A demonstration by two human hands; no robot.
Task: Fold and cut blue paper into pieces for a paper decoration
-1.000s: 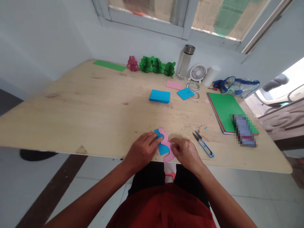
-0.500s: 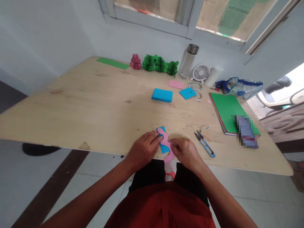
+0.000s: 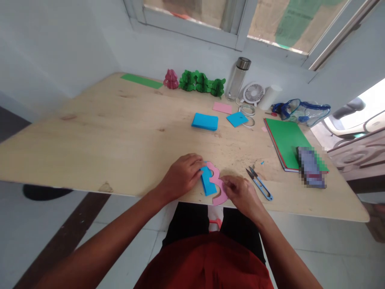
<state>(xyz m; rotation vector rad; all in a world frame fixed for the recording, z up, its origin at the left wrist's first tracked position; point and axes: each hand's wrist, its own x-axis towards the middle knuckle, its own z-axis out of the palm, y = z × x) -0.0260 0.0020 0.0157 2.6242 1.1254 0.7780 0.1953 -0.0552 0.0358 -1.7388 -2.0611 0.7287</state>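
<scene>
Pink curvy paper cutout (image 3: 219, 186) lies flat on folded blue paper piece (image 3: 207, 181), both at near edge of pale wooden table (image 3: 120, 132), between hands. Left hand (image 3: 182, 174) presses fingertips on blue piece's left edge. Right hand (image 3: 240, 192) pinches cutout's right side. Risk, as I judge: cutout's lower tip overhangs edge; loose pinch lets template slide off alignment or drop. Blue-handled thread snips (image 3: 259, 184) just right of right hand. Blue paper stack (image 3: 205, 121) well beyond.
</scene>
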